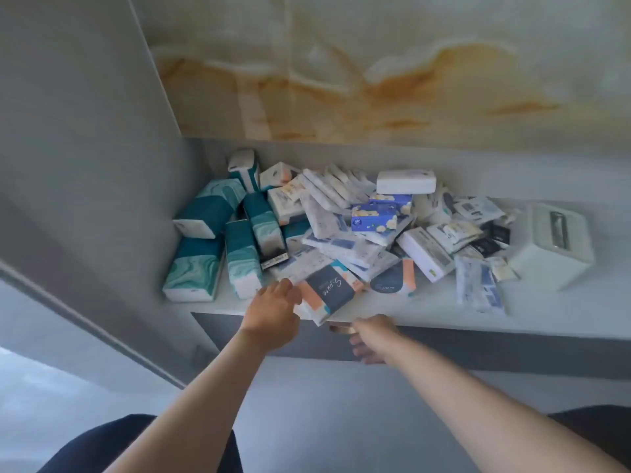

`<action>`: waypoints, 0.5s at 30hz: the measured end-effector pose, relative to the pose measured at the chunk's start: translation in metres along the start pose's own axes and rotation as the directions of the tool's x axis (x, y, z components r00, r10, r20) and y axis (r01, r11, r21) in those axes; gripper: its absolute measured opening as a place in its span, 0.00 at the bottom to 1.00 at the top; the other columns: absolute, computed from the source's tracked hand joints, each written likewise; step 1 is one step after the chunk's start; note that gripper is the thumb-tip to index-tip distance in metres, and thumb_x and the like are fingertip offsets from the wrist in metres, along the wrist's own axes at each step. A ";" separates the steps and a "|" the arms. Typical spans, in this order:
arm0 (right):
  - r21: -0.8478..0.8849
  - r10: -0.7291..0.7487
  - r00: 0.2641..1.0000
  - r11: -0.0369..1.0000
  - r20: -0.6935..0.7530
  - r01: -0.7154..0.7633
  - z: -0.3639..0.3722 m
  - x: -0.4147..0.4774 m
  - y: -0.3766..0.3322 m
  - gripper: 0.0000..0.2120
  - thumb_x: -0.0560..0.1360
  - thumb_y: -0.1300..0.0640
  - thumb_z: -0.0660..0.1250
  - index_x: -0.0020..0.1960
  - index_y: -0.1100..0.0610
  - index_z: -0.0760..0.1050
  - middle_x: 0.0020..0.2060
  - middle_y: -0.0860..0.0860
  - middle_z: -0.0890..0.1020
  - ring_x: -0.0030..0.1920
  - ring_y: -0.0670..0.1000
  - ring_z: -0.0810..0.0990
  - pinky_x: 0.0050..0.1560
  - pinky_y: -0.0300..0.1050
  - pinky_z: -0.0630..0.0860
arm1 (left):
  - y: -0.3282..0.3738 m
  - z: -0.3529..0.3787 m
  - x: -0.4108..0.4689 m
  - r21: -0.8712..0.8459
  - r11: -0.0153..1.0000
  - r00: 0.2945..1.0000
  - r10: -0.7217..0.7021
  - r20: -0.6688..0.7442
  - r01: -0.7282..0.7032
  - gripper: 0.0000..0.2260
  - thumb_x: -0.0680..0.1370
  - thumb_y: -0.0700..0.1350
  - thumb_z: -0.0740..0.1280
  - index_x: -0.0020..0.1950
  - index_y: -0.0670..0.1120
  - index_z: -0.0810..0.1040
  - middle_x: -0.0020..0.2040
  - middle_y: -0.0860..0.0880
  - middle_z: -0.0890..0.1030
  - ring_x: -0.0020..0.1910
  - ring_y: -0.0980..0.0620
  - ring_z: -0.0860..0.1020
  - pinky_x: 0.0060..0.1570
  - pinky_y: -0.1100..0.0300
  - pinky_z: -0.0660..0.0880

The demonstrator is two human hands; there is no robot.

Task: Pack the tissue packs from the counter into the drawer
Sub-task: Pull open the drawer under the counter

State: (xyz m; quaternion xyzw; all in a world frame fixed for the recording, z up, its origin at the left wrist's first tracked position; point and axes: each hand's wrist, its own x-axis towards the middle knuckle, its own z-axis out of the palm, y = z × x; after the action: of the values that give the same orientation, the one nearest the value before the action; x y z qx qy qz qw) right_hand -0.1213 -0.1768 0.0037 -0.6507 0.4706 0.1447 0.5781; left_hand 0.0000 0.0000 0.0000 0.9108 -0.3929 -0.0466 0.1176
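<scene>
head view: a heap of tissue packs (327,213) covers the tabletop (426,302). the drawer (478,346) below looks closed, so i judge nothing is packed yet. my left hand (273,312) has its fingers curled on the near end of the navy and peach pack (329,291), which overhangs the tabletop edge. right hand (370,336) is just beside the brass handle (338,329); it's blurred, so i cannot tell whether it grips. to do this well: hook the handle fully, pull straight out, hold the pack clear of the drawer front, then lay it flat into a corner.
</scene>
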 end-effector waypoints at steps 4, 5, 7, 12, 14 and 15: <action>0.569 0.098 0.988 0.809 0.117 -0.148 0.002 0.010 0.001 0.14 0.81 0.60 0.56 0.60 0.66 0.73 0.57 0.66 0.79 0.59 0.65 0.78 0.51 0.59 0.76 | 0.005 0.012 -0.010 0.093 0.993 0.993 0.059 0.105 -0.068 0.24 0.73 0.45 0.63 0.69 0.49 0.70 0.69 0.49 0.69 0.66 0.46 0.69 0.64 0.55 0.64; 0.635 0.109 0.989 0.758 0.102 -0.149 0.007 0.013 0.003 0.13 0.80 0.62 0.54 0.59 0.68 0.72 0.58 0.67 0.78 0.62 0.65 0.77 0.56 0.61 0.75 | 0.004 0.016 -0.012 0.094 0.993 0.991 0.053 0.121 -0.065 0.25 0.73 0.46 0.64 0.71 0.49 0.69 0.70 0.49 0.68 0.68 0.47 0.67 0.65 0.55 0.64; 0.686 0.133 0.989 0.715 0.058 -0.136 0.015 0.017 0.006 0.11 0.79 0.65 0.52 0.52 0.66 0.73 0.56 0.66 0.78 0.63 0.65 0.77 0.65 0.64 0.69 | -0.002 0.024 -0.016 0.088 0.994 0.990 0.051 0.134 -0.063 0.27 0.74 0.47 0.64 0.74 0.50 0.65 0.72 0.50 0.65 0.70 0.48 0.64 0.67 0.56 0.62; 0.804 0.154 0.988 0.587 0.006 -0.096 0.027 0.028 0.008 0.15 0.77 0.67 0.52 0.56 0.63 0.73 0.59 0.63 0.78 0.61 0.65 0.79 0.65 0.71 0.66 | -0.004 0.027 -0.018 0.101 0.993 0.990 0.054 0.127 -0.068 0.27 0.74 0.48 0.65 0.73 0.51 0.66 0.69 0.50 0.66 0.68 0.48 0.65 0.66 0.55 0.63; 0.826 0.139 0.990 0.557 0.015 -0.091 0.032 0.028 0.014 0.13 0.76 0.67 0.52 0.51 0.62 0.74 0.57 0.62 0.79 0.62 0.63 0.78 0.63 0.68 0.68 | -0.001 0.028 -0.018 0.124 0.990 0.992 0.053 0.113 -0.067 0.25 0.74 0.49 0.65 0.71 0.51 0.67 0.66 0.49 0.68 0.65 0.47 0.66 0.64 0.55 0.65; 0.834 0.121 0.993 0.546 0.019 -0.082 0.035 0.028 0.018 0.13 0.77 0.68 0.52 0.49 0.62 0.75 0.55 0.62 0.79 0.63 0.61 0.78 0.61 0.66 0.70 | 0.001 0.030 -0.019 0.135 0.988 0.992 0.059 0.109 -0.074 0.25 0.74 0.50 0.65 0.71 0.50 0.67 0.65 0.49 0.68 0.64 0.47 0.67 0.63 0.55 0.65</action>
State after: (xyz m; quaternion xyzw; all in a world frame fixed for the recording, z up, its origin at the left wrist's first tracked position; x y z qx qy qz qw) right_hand -0.1091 -0.1561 -0.0379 -0.2743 0.5314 -0.0753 0.7980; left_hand -0.0191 0.0078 -0.0286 0.8995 -0.4311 -0.0625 0.0346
